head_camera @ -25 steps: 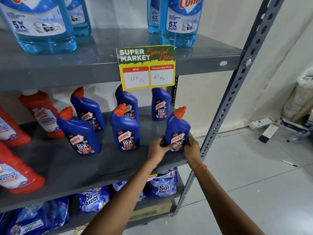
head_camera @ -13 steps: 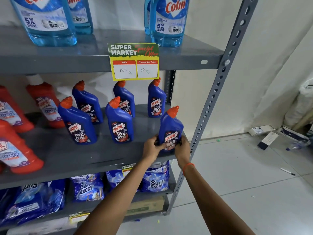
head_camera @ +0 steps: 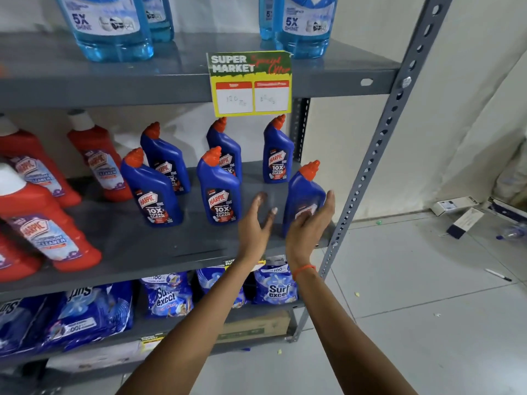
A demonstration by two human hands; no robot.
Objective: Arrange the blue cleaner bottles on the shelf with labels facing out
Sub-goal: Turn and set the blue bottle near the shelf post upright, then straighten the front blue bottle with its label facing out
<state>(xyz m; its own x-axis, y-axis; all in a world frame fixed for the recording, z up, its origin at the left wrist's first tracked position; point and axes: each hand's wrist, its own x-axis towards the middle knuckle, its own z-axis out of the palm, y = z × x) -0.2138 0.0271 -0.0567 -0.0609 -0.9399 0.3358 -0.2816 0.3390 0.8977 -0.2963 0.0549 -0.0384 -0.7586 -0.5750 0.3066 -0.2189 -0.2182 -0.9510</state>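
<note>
Several dark blue cleaner bottles with orange caps stand on the middle grey shelf (head_camera: 159,249) in two rows, labels turned to the front. The front right blue bottle (head_camera: 302,192) stands upright near the shelf's right end. My left hand (head_camera: 256,223) hovers open just left of it, fingers spread. My right hand (head_camera: 310,223) is open in front of its lower label, partly covering it, and I cannot tell if it touches. Other blue bottles: front middle (head_camera: 219,192), front left (head_camera: 151,192), back right (head_camera: 278,155).
Red cleaner bottles (head_camera: 42,223) fill the shelf's left side. Light blue glass-cleaner bottles (head_camera: 114,27) stand on the top shelf behind a yellow price card (head_camera: 251,84). Detergent packs (head_camera: 275,286) lie below. The shelf post (head_camera: 379,143) rises at right; boxes and a pen litter the floor.
Both hands have let go of the front right blue bottle and opened. The bottle stays upright at the shelf's right end.
</note>
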